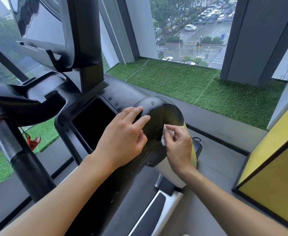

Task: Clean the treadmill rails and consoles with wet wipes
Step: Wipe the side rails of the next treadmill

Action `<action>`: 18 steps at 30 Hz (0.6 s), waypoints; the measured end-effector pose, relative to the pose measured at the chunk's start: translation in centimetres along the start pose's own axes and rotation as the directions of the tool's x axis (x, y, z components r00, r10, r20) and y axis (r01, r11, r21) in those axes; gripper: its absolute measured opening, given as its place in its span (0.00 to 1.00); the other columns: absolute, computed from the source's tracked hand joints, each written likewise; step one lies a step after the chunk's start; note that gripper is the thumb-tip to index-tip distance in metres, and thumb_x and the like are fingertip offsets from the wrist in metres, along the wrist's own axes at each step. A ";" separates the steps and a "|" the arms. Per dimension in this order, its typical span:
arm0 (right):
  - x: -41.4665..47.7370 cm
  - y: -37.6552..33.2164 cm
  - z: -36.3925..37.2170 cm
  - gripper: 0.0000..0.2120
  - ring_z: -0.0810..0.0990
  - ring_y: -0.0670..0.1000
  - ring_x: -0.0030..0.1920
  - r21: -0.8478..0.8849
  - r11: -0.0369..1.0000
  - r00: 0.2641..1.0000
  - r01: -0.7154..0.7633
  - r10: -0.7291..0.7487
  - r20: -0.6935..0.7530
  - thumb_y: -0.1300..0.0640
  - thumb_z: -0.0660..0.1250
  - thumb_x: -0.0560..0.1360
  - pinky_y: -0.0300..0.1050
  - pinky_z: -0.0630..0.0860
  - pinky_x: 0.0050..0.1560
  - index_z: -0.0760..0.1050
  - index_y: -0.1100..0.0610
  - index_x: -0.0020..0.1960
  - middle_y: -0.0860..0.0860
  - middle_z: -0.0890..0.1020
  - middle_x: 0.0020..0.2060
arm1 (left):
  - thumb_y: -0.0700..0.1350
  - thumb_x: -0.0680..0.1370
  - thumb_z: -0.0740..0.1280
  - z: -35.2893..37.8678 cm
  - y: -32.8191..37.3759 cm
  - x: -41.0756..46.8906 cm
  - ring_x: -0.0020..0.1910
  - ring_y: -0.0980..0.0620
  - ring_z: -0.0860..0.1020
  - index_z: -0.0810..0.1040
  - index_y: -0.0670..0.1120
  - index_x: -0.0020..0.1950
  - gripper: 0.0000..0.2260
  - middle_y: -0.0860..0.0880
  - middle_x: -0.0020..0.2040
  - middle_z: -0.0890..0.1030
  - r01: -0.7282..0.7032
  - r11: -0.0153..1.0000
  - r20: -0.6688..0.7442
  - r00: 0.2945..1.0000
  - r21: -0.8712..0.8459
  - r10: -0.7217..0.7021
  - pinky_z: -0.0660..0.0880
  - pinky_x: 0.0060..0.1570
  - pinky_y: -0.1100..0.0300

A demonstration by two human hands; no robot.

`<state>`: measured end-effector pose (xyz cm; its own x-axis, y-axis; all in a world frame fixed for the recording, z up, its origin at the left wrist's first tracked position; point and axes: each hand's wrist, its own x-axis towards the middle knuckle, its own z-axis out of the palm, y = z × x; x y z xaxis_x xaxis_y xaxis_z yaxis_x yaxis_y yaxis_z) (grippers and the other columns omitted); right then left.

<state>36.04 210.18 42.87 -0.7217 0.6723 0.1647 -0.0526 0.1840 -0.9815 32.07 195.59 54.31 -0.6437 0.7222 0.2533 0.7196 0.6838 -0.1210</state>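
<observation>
Head view: I see the wet wipe [166, 134], a small white wad, pinched between the thumb and fingertips of the right hand [179, 148] and touching the rounded end of the black console arm [160, 111]. The left hand [122, 138] rests flat on that arm, fingers loose. The recessed tray [93, 120] in the arm is too dark to read.
</observation>
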 end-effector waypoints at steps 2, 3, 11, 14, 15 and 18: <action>1.9 -0.7 -0.2 0.07 0.80 0.49 0.44 -0.062 0.996 0.998 0.058 -0.059 -0.024 0.61 0.69 0.77 0.29 0.71 0.47 0.83 0.58 0.53 0.53 0.79 0.45 | 0.47 0.75 0.57 0.0 0.0 0.0 0.66 0.42 0.73 0.80 0.44 0.65 0.22 0.42 0.67 0.77 0.002 1.000 -0.006 1.000 -0.001 -0.002 0.72 0.66 0.49; 2.9 -1.0 -0.3 0.07 0.79 0.49 0.43 -0.095 0.992 0.996 0.082 -0.086 -0.034 0.62 0.69 0.77 0.27 0.69 0.47 0.83 0.59 0.53 0.53 0.79 0.44 | 0.47 0.75 0.57 0.1 0.0 0.0 0.66 0.42 0.73 0.80 0.44 0.65 0.22 0.42 0.67 0.77 0.000 1.000 -0.008 1.000 -0.002 0.000 0.72 0.66 0.49; 10.1 -4.2 0.0 0.10 0.77 0.52 0.47 -0.292 0.921 0.947 0.259 -0.183 0.263 0.61 0.65 0.80 0.33 0.65 0.49 0.83 0.59 0.56 0.51 0.75 0.45 | 0.47 0.75 0.57 0.1 0.0 -0.1 0.66 0.42 0.73 0.79 0.44 0.65 0.22 0.42 0.67 0.77 -0.002 1.000 -0.002 1.000 -0.002 0.002 0.73 0.66 0.49; 12.2 -5.9 0.3 0.10 0.76 0.49 0.51 -0.370 0.868 0.876 0.330 -0.136 0.463 0.59 0.63 0.80 0.33 0.64 0.50 0.83 0.57 0.56 0.50 0.76 0.48 | 0.47 0.75 0.57 0.1 0.0 0.0 0.67 0.42 0.73 0.79 0.44 0.66 0.22 0.42 0.67 0.77 -0.002 1.000 0.009 1.000 0.007 0.002 0.72 0.67 0.49; 12.7 -6.5 0.3 0.10 0.77 0.50 0.53 -0.383 0.861 0.860 0.334 -0.112 0.498 0.59 0.63 0.80 0.32 0.64 0.51 0.83 0.57 0.56 0.51 0.78 0.50 | 0.47 0.75 0.57 0.1 -0.1 0.0 0.67 0.42 0.73 0.79 0.44 0.66 0.22 0.42 0.67 0.77 -0.002 1.000 0.009 1.000 0.009 0.002 0.72 0.67 0.49; 13.0 -7.7 0.7 0.11 0.77 0.50 0.56 -0.401 0.827 0.813 0.394 -0.111 0.571 0.59 0.63 0.81 0.32 0.64 0.51 0.83 0.57 0.57 0.51 0.79 0.52 | 0.47 0.75 0.57 0.1 0.0 -0.1 0.66 0.42 0.73 0.79 0.44 0.65 0.22 0.42 0.67 0.77 0.002 1.000 -0.001 1.000 0.008 -0.002 0.71 0.67 0.50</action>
<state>26.60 216.98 52.54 -0.9753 0.1170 0.1874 -0.0516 0.7045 -0.7079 32.07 195.54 54.25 -0.6451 0.7206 0.2542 0.7159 0.6862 -0.1286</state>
